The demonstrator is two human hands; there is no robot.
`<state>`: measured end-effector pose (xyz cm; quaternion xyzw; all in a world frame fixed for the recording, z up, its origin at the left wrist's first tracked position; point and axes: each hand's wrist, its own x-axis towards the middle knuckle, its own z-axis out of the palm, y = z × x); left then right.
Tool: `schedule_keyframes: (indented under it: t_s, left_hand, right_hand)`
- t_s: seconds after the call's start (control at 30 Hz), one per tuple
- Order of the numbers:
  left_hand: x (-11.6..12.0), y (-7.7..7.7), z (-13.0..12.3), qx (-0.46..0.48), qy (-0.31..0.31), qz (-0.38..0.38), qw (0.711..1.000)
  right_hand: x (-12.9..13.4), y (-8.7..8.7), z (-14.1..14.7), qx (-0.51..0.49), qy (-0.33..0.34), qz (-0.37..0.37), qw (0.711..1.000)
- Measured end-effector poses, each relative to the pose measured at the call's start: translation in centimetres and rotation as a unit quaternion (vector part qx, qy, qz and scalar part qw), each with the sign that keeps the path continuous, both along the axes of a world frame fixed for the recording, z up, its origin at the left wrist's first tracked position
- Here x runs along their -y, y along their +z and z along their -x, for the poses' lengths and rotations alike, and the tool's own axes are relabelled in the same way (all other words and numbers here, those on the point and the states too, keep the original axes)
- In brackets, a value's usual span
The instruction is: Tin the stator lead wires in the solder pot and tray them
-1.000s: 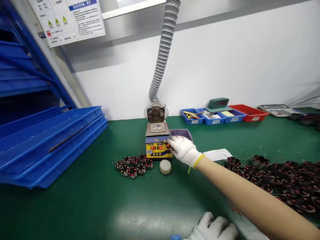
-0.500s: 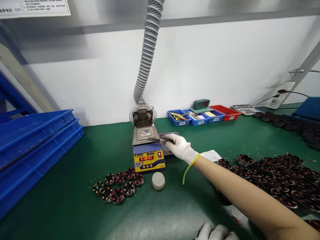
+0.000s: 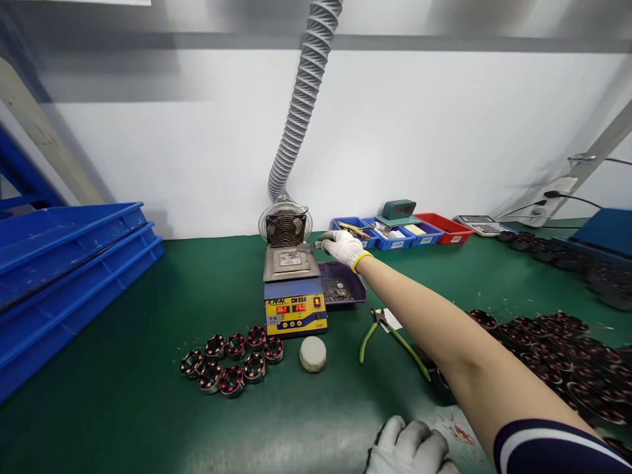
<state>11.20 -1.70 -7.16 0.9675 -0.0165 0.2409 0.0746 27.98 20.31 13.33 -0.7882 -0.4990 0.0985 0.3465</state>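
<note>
My right hand (image 3: 342, 247), in a white glove with a yellow cuff, pinches a thin flat metal blade (image 3: 308, 247) at the back right edge of the solder pot's top plate (image 3: 291, 263). Below that plate, the pot's yellow front (image 3: 296, 315) shows lit red digits. The fan (image 3: 285, 230) stands behind. A dark tray (image 3: 351, 289) with metallic scraps lies under and beside my right wrist. My left hand (image 3: 411, 451), in a grey-white glove, rests on the table at the bottom edge, fingers spread a little and nothing visible in them.
Wound stator rings (image 3: 232, 361) and a round pale pad (image 3: 313, 354) sit in front of the pot. Green-handled pliers (image 3: 379, 318) lie under my right arm. More rings (image 3: 557, 349) are heaped right. Blue trays (image 3: 89, 263) stand left, small bins (image 3: 395, 242) behind.
My right hand has moved back with the blade, uncovering the scrap tray and pliers. My left hand shows more at the bottom edge. The red digits have changed.
</note>
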Motion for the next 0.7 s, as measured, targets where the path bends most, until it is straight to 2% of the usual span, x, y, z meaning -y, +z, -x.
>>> schedule_keyframes:
  t_s: [0.3,0.5,0.6,0.7]
  left_hand:
    - [-0.1,1.0,0.2,-0.012,0.018,0.081,0.997]
    - [0.0,1.0,-0.3,-0.050,-0.003,0.099,0.994]
    - [-1.2,1.4,-0.3,-0.066,-0.030,0.084,0.994]
    - [-3.4,3.0,0.5,-0.061,-0.028,0.094,0.993]
  right_hand:
    - [1.8,-0.3,0.8,0.009,0.031,0.017,0.999]
    - [1.3,-0.6,0.9,-0.011,0.002,0.001,1.000]
    - [0.4,-1.0,1.4,-0.009,-0.001,0.001,1.000]
    - [0.2,-1.5,1.9,-0.009,0.013,-0.003,1.000]
